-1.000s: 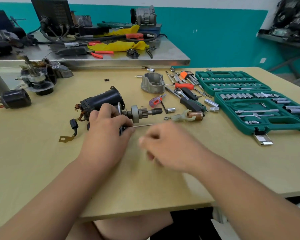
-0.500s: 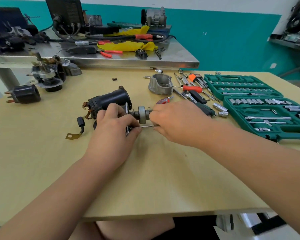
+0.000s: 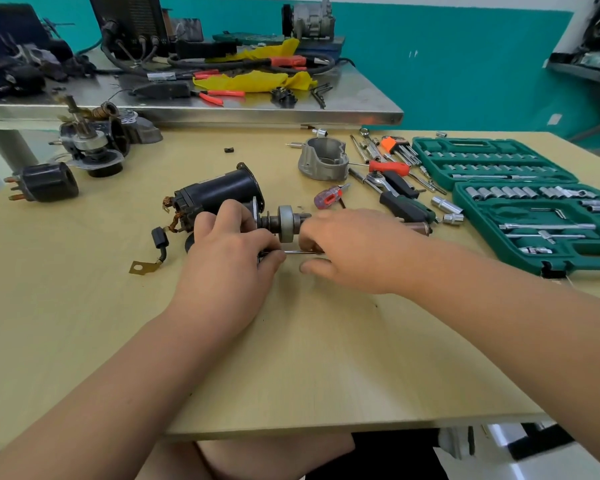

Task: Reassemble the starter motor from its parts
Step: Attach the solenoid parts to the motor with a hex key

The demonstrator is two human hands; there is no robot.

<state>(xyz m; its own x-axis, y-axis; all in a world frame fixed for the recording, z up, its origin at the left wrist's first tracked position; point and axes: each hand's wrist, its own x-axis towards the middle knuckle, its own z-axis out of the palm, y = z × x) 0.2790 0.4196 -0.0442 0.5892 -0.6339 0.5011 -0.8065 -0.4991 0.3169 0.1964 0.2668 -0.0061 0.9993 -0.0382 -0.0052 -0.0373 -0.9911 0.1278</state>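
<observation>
Left hand (image 3: 229, 261) curls its fingers over the end plate of the motor (image 3: 219, 192) and holds it, with the thumb tip touching the left end of a thin steel rod (image 3: 300, 252). Right hand (image 3: 354, 251), slightly blurred, curls its fingers over the rod's right end, thumb just below it. The rod lies level between the two hands, just at 6 o'clock of the shaft (image 3: 286, 221).

The motor lies on its side mid-tabletop (image 3: 84, 306), its black body toward 10 o'clock and its shaft, with a grey collar, toward 3 o'clock. At 9 o'clock of the left hand a black lead (image 3: 160, 239) ends in a brass tab flat on the wood.

At 1 o'clock of the hands a grey cast housing (image 3: 324, 161) stands open end up. A red-handled screwdriver (image 3: 328, 197) lies between it and the right hand. A ratchet (image 3: 392, 188) and loose tools lie at 2 o'clock, and beyond them an open green socket case (image 3: 534, 216) reaches the right edge.

Far at 10 o'clock sits a black solenoid (image 3: 44, 183), and at 12 o'clock a steel bench (image 3: 222, 112) carries cables and a yellow rag.
</observation>
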